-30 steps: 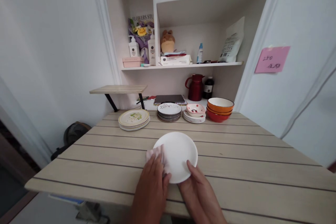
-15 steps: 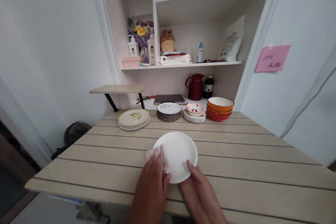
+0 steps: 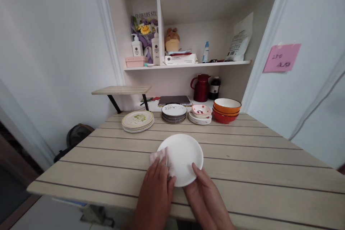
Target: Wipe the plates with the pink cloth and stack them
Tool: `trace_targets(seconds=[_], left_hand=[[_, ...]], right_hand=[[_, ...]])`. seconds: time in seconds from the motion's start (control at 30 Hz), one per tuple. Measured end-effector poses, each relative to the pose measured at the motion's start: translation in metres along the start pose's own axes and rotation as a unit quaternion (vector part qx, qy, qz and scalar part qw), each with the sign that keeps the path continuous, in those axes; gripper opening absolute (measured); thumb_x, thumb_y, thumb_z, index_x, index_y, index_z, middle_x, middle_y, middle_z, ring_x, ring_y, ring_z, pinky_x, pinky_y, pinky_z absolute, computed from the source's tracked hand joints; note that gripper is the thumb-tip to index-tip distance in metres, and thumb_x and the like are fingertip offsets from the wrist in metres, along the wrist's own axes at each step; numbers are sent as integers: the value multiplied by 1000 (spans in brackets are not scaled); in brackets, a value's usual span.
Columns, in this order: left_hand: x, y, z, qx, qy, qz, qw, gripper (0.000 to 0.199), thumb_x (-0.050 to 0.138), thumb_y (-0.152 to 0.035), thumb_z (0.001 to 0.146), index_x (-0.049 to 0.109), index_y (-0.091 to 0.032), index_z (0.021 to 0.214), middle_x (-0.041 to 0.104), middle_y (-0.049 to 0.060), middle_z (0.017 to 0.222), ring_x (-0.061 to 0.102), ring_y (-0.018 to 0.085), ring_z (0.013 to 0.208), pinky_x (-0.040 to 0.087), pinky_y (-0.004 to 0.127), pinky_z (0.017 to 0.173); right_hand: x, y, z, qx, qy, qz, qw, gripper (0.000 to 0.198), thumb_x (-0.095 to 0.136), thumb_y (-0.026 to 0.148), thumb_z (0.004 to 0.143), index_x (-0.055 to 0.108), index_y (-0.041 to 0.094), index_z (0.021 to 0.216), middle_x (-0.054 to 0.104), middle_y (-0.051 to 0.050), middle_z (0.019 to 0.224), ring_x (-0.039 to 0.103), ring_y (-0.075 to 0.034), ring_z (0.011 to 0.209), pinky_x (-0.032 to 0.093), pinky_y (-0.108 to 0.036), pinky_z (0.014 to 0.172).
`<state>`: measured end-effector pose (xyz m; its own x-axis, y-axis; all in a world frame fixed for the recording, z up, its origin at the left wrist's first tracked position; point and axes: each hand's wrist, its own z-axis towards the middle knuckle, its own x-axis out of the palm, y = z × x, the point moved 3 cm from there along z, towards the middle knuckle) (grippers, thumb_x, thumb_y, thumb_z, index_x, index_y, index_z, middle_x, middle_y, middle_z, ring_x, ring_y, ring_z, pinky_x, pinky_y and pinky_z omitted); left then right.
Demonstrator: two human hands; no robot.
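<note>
A plain white plate (image 3: pixel 184 158) is held slightly tilted over the near part of the wooden table. My right hand (image 3: pixel 206 194) grips its lower right rim, thumb on top and fingers underneath. On the plate's left side my left hand (image 3: pixel 157 187) presses a pale pink cloth (image 3: pixel 159 155) against the rim. Part of the cloth is hidden under the fingers.
Along the back of the table (image 3: pixel 107 172) stand yellow-rimmed plates (image 3: pixel 138 119), dark-edged plates (image 3: pixel 174 110), small white plates (image 3: pixel 199 119) under a red-patterned dish (image 3: pixel 201 111), and orange and red bowls (image 3: pixel 226 109). A raised wooden shelf (image 3: pixel 121 90) is at the back left.
The view has shifted very slightly. Both hands, the cloth and the plate keep nearly the same positions relative to one another.
</note>
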<state>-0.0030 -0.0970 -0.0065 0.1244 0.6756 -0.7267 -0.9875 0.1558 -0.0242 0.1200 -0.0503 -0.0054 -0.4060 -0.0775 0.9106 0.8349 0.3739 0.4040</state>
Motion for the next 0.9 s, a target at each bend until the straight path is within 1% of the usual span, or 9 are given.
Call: trace_targets(seconds=[0.13, 0.43, 0.6, 0.73, 0.9], left_hand=[[-1, 0, 0, -3, 7, 1, 1000, 50, 40, -34, 96, 36, -13, 141, 53, 16, 139, 49, 28, 129, 50, 45, 97], [-1, -1, 0, -5, 1, -10, 1000, 50, 41, -33, 96, 36, -14, 142, 51, 15, 141, 46, 27, 132, 49, 46, 99], [-4, -2, 1, -17, 9, -29, 999, 56, 41, -31, 96, 27, -17, 148, 48, 15, 144, 45, 27, 132, 48, 46, 100], [-4, -2, 1, -18, 14, -35, 999, 58, 42, -32, 96, 24, -18, 149, 47, 15, 145, 45, 27, 133, 47, 48, 102], [-1, -2, -1, -28, 29, -37, 998, 61, 40, -29, 97, 14, -18, 151, 47, 15, 145, 41, 28, 136, 46, 50, 102]], right_hand=[[1, 0, -1, 2, 7, -4, 1000, 48, 66, 26, 81, 56, 18, 127, 70, -10, 116, 64, -23, 103, 50, -42, 93], [-1, 0, -1, 1, -2, -10, 1000, 46, 66, 26, 82, 58, 17, 126, 69, -11, 117, 63, -24, 106, 50, -42, 94], [-1, 0, 0, -2, 5, -17, 1000, 48, 67, 28, 81, 57, 18, 127, 68, -11, 120, 63, -24, 105, 50, -43, 94], [0, 1, -1, -1, -1, -18, 1000, 44, 65, 27, 82, 59, 16, 124, 69, -11, 117, 64, -23, 101, 51, -43, 93], [1, 1, -2, 5, -3, -16, 1000, 42, 63, 26, 84, 59, 15, 124, 69, -12, 116, 64, -23, 101, 51, -42, 93]])
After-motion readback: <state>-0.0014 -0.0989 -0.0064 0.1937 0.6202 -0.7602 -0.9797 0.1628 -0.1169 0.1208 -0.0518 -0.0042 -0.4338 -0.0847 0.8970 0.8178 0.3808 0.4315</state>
